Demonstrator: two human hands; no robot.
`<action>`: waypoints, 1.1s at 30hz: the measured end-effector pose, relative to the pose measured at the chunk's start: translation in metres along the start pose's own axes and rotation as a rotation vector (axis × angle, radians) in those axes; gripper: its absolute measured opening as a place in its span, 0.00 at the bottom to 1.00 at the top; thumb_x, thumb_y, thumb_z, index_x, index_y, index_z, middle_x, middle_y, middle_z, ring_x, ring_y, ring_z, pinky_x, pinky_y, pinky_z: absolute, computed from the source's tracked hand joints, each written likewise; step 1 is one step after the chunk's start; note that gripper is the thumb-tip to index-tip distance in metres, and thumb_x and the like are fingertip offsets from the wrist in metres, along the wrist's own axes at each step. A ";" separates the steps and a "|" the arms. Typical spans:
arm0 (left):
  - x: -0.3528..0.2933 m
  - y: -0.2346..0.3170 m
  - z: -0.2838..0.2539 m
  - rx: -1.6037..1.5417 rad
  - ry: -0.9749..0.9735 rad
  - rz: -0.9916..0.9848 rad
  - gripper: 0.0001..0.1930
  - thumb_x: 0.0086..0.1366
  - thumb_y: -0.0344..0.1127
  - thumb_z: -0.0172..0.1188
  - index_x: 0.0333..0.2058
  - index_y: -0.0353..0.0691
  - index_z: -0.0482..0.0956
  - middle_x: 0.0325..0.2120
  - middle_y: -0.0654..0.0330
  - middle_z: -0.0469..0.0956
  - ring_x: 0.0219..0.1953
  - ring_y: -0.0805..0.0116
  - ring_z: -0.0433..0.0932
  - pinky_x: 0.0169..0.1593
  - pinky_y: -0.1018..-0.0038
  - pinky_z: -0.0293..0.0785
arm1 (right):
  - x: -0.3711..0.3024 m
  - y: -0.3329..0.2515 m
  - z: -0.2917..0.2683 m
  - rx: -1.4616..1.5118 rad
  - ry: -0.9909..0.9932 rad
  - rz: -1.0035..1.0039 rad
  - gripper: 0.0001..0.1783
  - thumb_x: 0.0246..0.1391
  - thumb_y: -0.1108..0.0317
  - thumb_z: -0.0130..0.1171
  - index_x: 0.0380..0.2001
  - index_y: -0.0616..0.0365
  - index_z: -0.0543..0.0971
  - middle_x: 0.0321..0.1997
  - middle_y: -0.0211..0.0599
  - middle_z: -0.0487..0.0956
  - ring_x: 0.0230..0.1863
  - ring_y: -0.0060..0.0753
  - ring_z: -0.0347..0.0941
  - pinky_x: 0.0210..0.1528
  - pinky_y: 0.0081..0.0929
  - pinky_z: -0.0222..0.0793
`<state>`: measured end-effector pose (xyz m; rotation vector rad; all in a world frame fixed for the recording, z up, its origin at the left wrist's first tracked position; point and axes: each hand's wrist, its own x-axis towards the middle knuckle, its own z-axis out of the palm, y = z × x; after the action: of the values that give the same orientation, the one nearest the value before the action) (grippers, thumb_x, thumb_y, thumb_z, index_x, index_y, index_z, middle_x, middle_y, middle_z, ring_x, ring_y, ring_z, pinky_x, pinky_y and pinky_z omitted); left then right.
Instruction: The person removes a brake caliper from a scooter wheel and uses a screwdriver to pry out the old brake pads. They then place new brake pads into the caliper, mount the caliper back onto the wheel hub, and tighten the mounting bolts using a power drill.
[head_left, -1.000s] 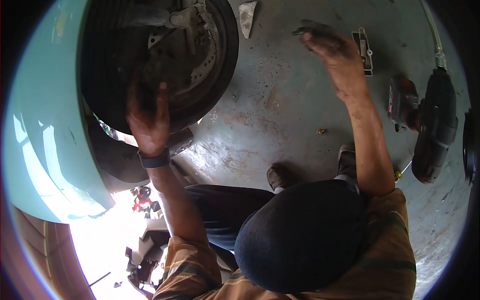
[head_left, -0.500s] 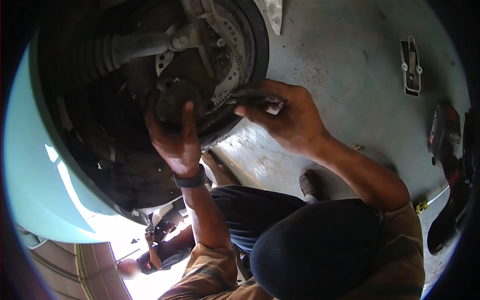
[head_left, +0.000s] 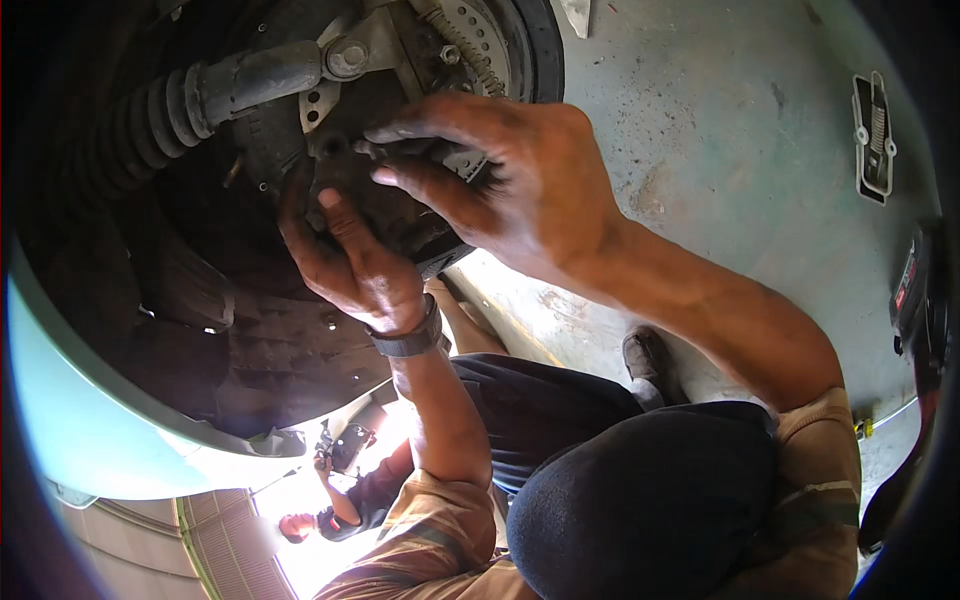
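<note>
My left hand [head_left: 360,265], with a dark band at its wrist, curls round a dark, greasy block that looks like a brake caliper [head_left: 345,170]. Its thumb lies on the near face of the block and its fingers pass behind the left side. From the right, my right hand [head_left: 535,180] reaches over with thumb and forefinger pinched on a small dark pin-like piece [head_left: 364,148] close to the block's upper face. Shadow and grime hide the exact kind of this piece. Behind my right fingers shows a drilled brake disc [head_left: 478,22] inside the wheel.
A shock absorber with a ribbed boot [head_left: 262,85] crosses at upper left beside the tyre [head_left: 546,60]. A pale teal body panel [head_left: 90,370] curves round the left. On the floor lies a metal frame with a spring [head_left: 875,138]. Another person [head_left: 345,505] is at lower left.
My right hand has moved left and up, bringing its pinched fingers to the dark block. My left thumb has come down against the block. The view has shifted slightly.
</note>
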<state>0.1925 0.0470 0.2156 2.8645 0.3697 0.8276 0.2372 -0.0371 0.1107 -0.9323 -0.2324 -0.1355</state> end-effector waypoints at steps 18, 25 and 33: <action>0.004 -0.010 -0.002 0.068 0.048 0.137 0.20 0.71 0.41 0.54 0.52 0.29 0.76 0.44 0.50 0.82 0.45 0.62 0.79 0.49 0.67 0.73 | 0.022 -0.006 0.009 -0.234 -0.096 -0.315 0.12 0.46 0.70 0.66 0.37 0.53 0.83 0.30 0.37 0.83 0.34 0.40 0.82 0.35 0.36 0.81; 0.003 -0.015 -0.003 0.083 0.052 0.174 0.20 0.70 0.41 0.57 0.52 0.32 0.77 0.45 0.52 0.82 0.46 0.61 0.79 0.52 0.67 0.72 | 0.016 -0.008 0.010 -0.198 -0.071 -0.238 0.10 0.49 0.70 0.66 0.36 0.57 0.84 0.26 0.42 0.83 0.28 0.42 0.82 0.33 0.36 0.81; 0.002 -0.014 -0.020 -0.066 -0.012 0.110 0.23 0.66 0.32 0.61 0.57 0.28 0.70 0.53 0.49 0.76 0.53 0.61 0.75 0.59 0.67 0.68 | 0.028 -0.019 0.016 -0.449 -0.177 -0.379 0.09 0.53 0.69 0.61 0.37 0.58 0.83 0.32 0.40 0.83 0.37 0.39 0.82 0.49 0.34 0.78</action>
<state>0.1807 0.0623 0.2309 2.8489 0.1815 0.8232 0.2578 -0.0354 0.1420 -1.3420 -0.5579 -0.4702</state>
